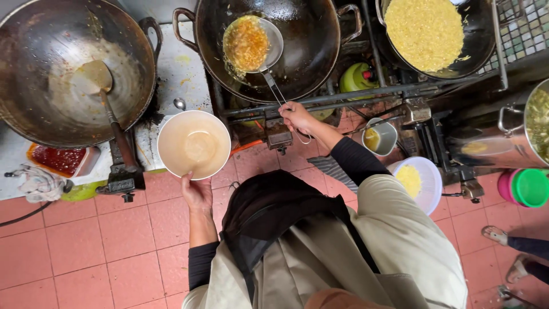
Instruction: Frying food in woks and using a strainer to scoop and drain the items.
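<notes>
Black bag (pixel 269 212) at chest, left hand (pixel 196 191) gripping bowl (pixel 194 144), right hand (pixel 296 116) gripping skimmer (pixel 253 43) over wok (pixel 309 51)

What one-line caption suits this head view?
Right hand lifts a wire skimmer of fried food over a dark wok; left hand holds a white bowl.

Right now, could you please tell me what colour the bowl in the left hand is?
The bowl is white, stained brownish-orange inside, in the head view.

Counter: stained white worktop (pixel 182 68) carrying a large dark metal wok (pixel 74 68).
Floor: pink square tiles (pixel 103 252) under a white plastic basin (pixel 420 182).
</notes>
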